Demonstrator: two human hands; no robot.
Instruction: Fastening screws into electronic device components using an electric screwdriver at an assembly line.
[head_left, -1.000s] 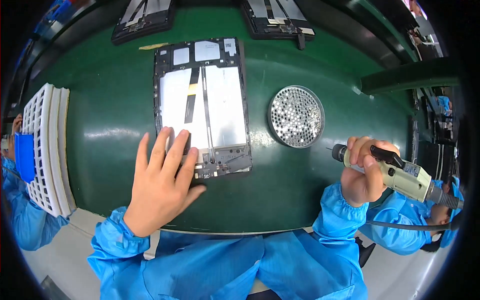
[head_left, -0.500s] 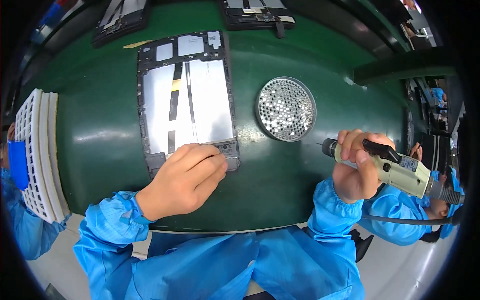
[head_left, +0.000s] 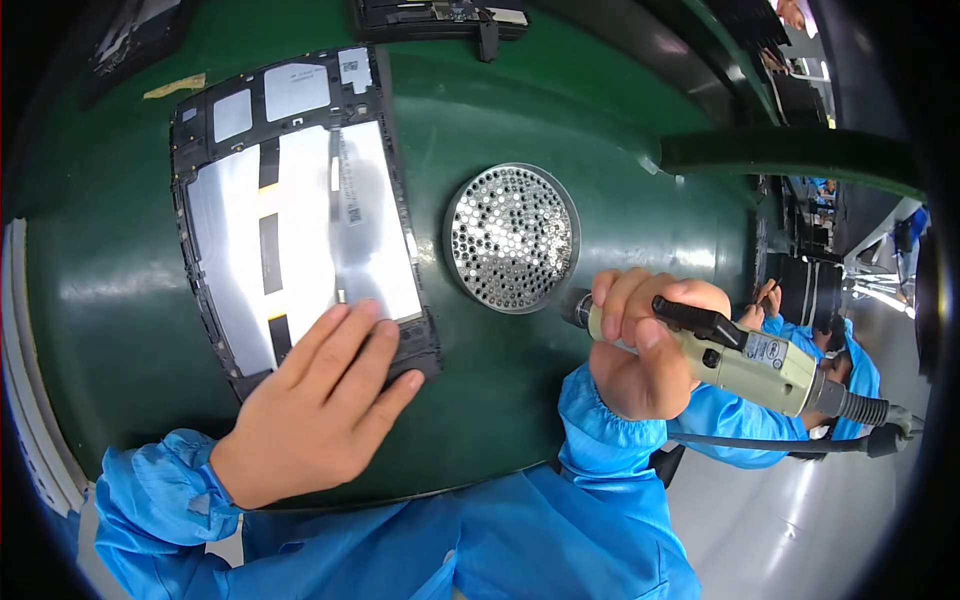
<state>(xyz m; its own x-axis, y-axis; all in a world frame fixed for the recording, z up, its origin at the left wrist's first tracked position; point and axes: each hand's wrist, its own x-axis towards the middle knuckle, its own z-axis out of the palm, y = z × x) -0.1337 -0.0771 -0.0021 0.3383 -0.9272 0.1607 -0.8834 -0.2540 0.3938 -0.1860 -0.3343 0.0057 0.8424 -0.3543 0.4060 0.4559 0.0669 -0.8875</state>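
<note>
An opened tablet [head_left: 230, 215], with a black frame and silver panels inside, lies slightly turned on the green table. Over its near end rests my left hand [head_left: 315, 415], fingers stretched out and a little apart, covering part of the lower edge. My right hand [head_left: 640, 350] is wrapped round a pale green electric screwdriver [head_left: 770, 375] with a black lever. The tool is held off the table, its nose pointing left. Just beyond that nose sits a round metal dish [head_left: 512, 238] with many holes, some filled with small shiny pieces, probably screws.
More opened devices lie at the far edge, one in the middle [head_left: 440, 20] and one at the left [head_left: 135, 35]. A yellowish strip [head_left: 175, 87] is beside the tablet. White trays [head_left: 40, 390] stand at left, a green bar [head_left: 790, 158] at right. A co-worker's blue sleeve [head_left: 785, 325] shows behind the screwdriver.
The whole view has shifted, so the table's things appear farther left. My left hand's fingers, curled before, now lie flatter on the tablet. The screwdriver's nose is closer to the dish.
</note>
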